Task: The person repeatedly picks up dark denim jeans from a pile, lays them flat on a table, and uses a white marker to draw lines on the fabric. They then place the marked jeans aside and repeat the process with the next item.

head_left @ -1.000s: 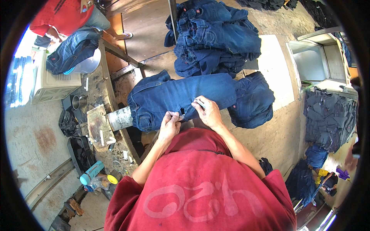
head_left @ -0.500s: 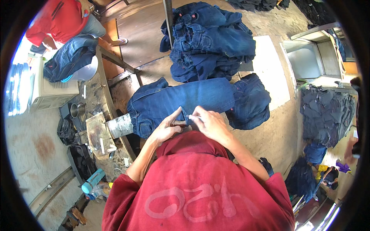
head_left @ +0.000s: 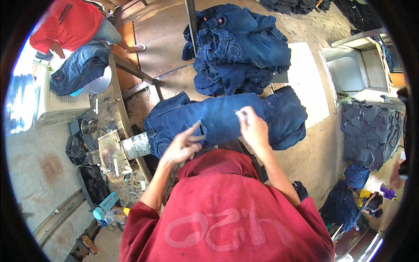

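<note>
A pair of blue jeans [head_left: 227, 115] lies stretched crosswise in front of me, its waist end at the left around a narrow support wrapped in pale, worn material [head_left: 136, 145]. My left hand [head_left: 184, 143] rests at the near edge of the jeans with its fingers spread, beside a small flap or fold in the denim. Over the middle of the leg my right hand [head_left: 254, 129] is raised, pinching a small white piece [head_left: 238, 113] at its fingertips. What the white piece is cannot be made out.
A heap of jeans [head_left: 240, 48] lies beyond, and bunched denim [head_left: 286, 118] sits to the right. At left, a stained bench [head_left: 111, 153] carries a metal mug [head_left: 88, 126] and white strips. Another person in red [head_left: 65, 24] stands at far left. Dark garments [head_left: 371, 133] are piled at right.
My right hand has moved up and right, away from my left hand, with the white piece still pinched. My left hand has shifted slightly left and nearer, its fingers spread.
</note>
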Motion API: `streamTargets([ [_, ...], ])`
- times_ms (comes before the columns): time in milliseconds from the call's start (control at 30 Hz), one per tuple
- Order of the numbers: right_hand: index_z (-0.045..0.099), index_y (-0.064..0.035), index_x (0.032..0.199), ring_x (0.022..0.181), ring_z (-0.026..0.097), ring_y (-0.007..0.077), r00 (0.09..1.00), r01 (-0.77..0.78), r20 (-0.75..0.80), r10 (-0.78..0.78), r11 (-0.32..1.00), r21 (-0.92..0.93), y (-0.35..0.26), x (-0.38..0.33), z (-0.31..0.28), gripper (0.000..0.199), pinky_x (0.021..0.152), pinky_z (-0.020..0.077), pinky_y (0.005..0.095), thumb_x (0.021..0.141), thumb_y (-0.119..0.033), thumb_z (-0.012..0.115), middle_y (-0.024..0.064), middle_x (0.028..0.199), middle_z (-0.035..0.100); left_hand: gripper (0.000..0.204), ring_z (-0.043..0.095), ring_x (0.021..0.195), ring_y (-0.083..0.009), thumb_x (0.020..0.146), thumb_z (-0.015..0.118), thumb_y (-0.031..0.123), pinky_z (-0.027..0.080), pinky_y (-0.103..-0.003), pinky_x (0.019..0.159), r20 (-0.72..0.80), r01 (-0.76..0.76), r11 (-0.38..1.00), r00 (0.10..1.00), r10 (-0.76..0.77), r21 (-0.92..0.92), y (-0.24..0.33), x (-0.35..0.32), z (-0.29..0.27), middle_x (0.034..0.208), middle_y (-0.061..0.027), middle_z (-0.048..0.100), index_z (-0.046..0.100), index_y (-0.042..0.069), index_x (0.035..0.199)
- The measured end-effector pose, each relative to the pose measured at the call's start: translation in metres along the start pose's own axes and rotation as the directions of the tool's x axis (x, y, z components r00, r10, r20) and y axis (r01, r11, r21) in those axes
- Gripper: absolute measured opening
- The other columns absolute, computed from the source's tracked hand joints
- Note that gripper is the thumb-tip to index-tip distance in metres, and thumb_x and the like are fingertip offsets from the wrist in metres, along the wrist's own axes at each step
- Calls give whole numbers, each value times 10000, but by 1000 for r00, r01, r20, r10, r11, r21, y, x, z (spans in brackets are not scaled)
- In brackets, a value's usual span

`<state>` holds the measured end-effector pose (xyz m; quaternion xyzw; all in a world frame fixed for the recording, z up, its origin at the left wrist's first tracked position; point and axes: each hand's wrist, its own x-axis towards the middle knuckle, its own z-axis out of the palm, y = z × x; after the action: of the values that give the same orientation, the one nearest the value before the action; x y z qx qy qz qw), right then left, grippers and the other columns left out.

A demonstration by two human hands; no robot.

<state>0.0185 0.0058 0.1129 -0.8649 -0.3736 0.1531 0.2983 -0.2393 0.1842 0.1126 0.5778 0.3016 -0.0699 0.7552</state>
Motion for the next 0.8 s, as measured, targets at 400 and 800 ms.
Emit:
streamTargets([
  [400, 605, -101, 1331, 591, 634, 146, 468, -497, 588, 660, -353, 793, 190, -6, 55, 563, 439, 491, 262, 972, -447, 866, 58, 872, 706, 318, 729, 1098, -163, 987, 848, 173, 581, -363, 997, -713, -209, 942, 615, 336, 264, -9, 46, -133, 1162, -93, 818, 796, -39, 1219],
  [800, 701, 2, 1056, 757, 713, 217, 119, 83, -225, 967, 216, 973, 501, 20, -116, 208, 633, 590, 395, 982, -120, 853, 87, 963, 751, 512, 747, 1129, -256, 1072, 728, 105, 626, -523, 1019, -278, -159, 745, 960, -37, -647, 11, 177, 113, 1380, -110, 708, 508, 19, 1526],
])
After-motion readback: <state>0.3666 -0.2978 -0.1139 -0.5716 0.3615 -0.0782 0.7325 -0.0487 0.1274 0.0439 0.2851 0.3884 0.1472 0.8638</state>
